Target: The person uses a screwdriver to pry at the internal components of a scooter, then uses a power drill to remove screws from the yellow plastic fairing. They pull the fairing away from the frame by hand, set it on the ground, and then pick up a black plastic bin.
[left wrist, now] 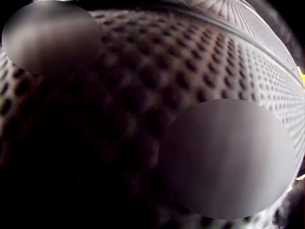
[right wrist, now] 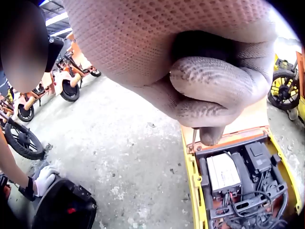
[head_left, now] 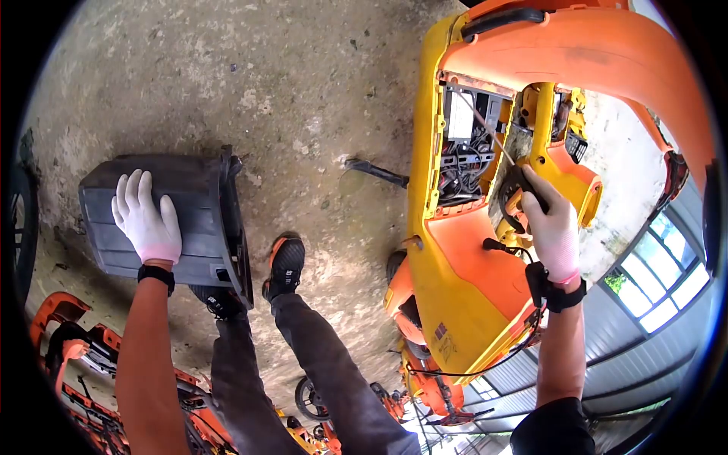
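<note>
My gloved left hand lies with its fingers extended on the side of a black plastic bin, which is tipped over on the floor. Only glove mesh fills the left wrist view. In my gloved right hand the fingers curl round the black handle of a screwdriver. Its long thin shaft slants to the rim of an open compartment in a yellow and orange scooter. Inside that compartment a white-labelled box sits beside black wiring. The curled fingers mostly hide the handle in the right wrist view.
The concrete floor is stained and rough. A kickstand juts from the scooter toward my feet. My shoe stands between bin and scooter. Orange scooter parts lie at lower left, and more scooters stand further off.
</note>
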A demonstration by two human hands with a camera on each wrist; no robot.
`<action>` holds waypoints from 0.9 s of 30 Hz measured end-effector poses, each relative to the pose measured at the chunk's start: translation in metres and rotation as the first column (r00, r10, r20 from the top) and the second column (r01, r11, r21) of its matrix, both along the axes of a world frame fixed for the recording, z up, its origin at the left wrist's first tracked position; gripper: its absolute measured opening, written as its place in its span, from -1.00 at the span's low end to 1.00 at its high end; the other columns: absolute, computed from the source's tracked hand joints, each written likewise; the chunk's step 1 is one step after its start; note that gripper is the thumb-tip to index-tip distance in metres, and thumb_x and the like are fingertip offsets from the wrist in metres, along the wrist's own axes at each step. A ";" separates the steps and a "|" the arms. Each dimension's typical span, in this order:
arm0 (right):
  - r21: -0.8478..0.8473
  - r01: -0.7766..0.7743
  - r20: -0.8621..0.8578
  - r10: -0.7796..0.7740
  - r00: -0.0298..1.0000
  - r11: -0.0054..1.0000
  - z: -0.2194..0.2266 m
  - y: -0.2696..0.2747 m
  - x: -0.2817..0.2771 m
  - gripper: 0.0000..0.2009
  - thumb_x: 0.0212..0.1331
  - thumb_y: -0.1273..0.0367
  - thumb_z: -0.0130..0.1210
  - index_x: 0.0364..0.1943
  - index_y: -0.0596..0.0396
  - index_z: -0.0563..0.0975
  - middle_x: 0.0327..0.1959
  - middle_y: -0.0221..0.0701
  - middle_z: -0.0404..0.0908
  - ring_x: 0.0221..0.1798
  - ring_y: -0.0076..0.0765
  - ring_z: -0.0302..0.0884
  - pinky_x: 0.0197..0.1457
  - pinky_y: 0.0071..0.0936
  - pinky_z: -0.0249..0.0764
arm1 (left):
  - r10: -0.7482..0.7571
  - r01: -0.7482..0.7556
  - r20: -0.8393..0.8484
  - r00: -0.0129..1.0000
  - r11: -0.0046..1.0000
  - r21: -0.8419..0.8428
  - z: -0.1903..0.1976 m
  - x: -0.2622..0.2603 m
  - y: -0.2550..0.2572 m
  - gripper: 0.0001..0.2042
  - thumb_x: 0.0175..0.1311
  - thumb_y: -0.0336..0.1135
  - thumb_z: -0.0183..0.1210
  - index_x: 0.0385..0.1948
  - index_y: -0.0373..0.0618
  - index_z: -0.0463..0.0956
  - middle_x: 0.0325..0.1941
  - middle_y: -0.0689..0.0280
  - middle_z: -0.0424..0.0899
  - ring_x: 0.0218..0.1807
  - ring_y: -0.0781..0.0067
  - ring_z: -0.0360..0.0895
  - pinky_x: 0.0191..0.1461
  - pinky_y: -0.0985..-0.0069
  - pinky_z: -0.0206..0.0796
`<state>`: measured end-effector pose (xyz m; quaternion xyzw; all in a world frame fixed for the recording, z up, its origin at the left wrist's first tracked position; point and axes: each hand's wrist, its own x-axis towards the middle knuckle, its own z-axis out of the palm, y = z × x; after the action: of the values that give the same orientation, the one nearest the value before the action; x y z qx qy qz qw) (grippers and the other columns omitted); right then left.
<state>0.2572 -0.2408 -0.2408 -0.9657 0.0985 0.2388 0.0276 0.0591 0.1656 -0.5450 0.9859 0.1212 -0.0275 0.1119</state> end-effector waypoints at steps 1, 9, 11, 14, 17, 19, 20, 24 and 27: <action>0.009 0.002 -0.033 -0.001 0.999 1.000 0.004 -0.004 -0.001 -0.64 0.23 0.45 0.02 0.12 0.23 0.51 -0.24 -0.27 0.69 -0.30 -0.58 0.53 -0.14 -0.58 0.46 | -0.003 0.003 0.004 1.000 1.000 -0.001 0.000 0.001 -0.001 -0.53 0.21 -0.24 0.03 0.19 -0.15 0.34 0.31 0.19 0.35 0.45 0.07 0.11 0.47 0.05 -0.21; 0.014 0.037 -0.064 -0.037 0.997 0.999 -0.001 -0.007 0.014 -0.64 0.22 0.44 0.03 0.10 0.23 0.52 -0.35 -0.32 0.64 -0.34 -0.62 0.49 -0.19 -0.59 0.44 | -0.015 0.015 -0.016 1.000 1.000 0.010 0.000 0.002 0.000 -0.55 0.30 -0.22 -0.07 0.21 -0.16 0.32 0.32 0.16 0.34 0.45 0.06 0.11 0.47 0.06 -0.21; 0.052 -0.017 -0.042 0.019 0.999 0.998 0.000 -0.011 0.020 -0.65 0.22 0.44 0.03 0.09 0.25 0.53 -0.44 -0.37 0.60 -0.38 -0.64 0.45 -0.24 -0.59 0.41 | -0.014 0.014 -0.018 1.000 1.000 0.003 0.002 -0.001 -0.001 -0.55 0.30 -0.22 -0.07 0.21 -0.16 0.32 0.32 0.15 0.34 0.45 0.06 0.11 0.47 0.06 -0.21; -0.194 -0.416 -0.094 0.406 0.909 0.888 0.009 -0.010 0.038 -0.64 0.15 0.48 0.06 0.07 0.03 0.57 -0.24 -0.30 0.65 -0.31 -0.24 0.62 -0.19 -0.45 0.50 | -0.018 0.018 -0.006 1.000 1.000 0.015 0.001 0.001 0.000 -0.55 0.31 -0.22 -0.08 0.22 -0.16 0.32 0.32 0.15 0.34 0.45 0.06 0.11 0.47 0.06 -0.21; -0.233 -0.627 -0.112 0.620 0.777 0.744 -0.003 -0.009 0.063 -0.66 0.11 0.50 0.08 0.00 -0.04 0.60 -0.20 -0.31 0.63 -0.25 -0.08 0.59 -0.19 -0.38 0.51 | -0.027 0.027 -0.005 1.000 0.999 0.020 0.001 0.001 -0.001 -0.55 0.32 -0.21 -0.08 0.21 -0.16 0.32 0.32 0.15 0.34 0.44 0.06 0.11 0.47 0.06 -0.21; -0.269 -0.785 -0.162 0.777 0.608 0.558 -0.020 -0.006 0.081 -0.72 0.11 0.44 0.13 -0.05 -0.01 0.61 -0.25 -0.30 0.65 -0.26 -0.09 0.62 -0.18 -0.38 0.52 | -0.028 0.028 0.001 1.000 1.000 0.013 0.002 0.001 -0.001 -0.55 0.31 -0.22 -0.08 0.21 -0.16 0.32 0.32 0.15 0.34 0.44 0.06 0.12 0.47 0.06 -0.21; -0.268 -0.785 -0.160 0.778 0.608 0.558 -0.027 -0.006 0.090 -0.72 0.11 0.44 0.13 -0.05 -0.01 0.61 -0.25 -0.30 0.65 -0.26 -0.09 0.62 -0.18 -0.38 0.52 | -0.027 0.027 0.002 1.000 1.000 0.015 0.001 0.002 -0.001 -0.55 0.31 -0.22 -0.08 0.21 -0.16 0.32 0.32 0.15 0.34 0.44 0.06 0.12 0.47 0.06 -0.21; 0.085 -0.339 0.126 0.328 0.936 0.937 -0.047 -0.017 0.125 -0.65 0.22 0.18 0.12 -0.13 0.21 0.61 -0.42 -0.31 0.68 -0.45 -0.52 0.57 -0.37 -0.58 0.46 | -0.010 0.010 -0.012 1.000 1.000 0.003 -0.001 -0.001 -0.002 -0.54 0.27 -0.22 -0.04 0.20 -0.15 0.33 0.32 0.18 0.34 0.45 0.06 0.10 0.47 0.06 -0.21; 0.109 0.161 -0.245 -0.131 0.961 0.981 -0.036 -0.007 0.121 -0.67 0.23 0.18 0.08 -0.25 0.22 0.61 -0.48 -0.40 0.64 -0.60 -0.67 0.38 -0.57 -0.66 0.26 | -0.003 0.003 -0.016 1.000 1.000 -0.012 0.000 0.000 0.000 -0.52 0.24 -0.21 0.00 0.20 -0.15 0.33 0.32 0.20 0.34 0.45 0.07 0.09 0.47 0.04 -0.22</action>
<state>0.3784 -0.2479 -0.2766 -0.9167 0.1567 0.3551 0.0949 0.0592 0.1659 -0.5451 0.9852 0.1204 -0.0361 0.1167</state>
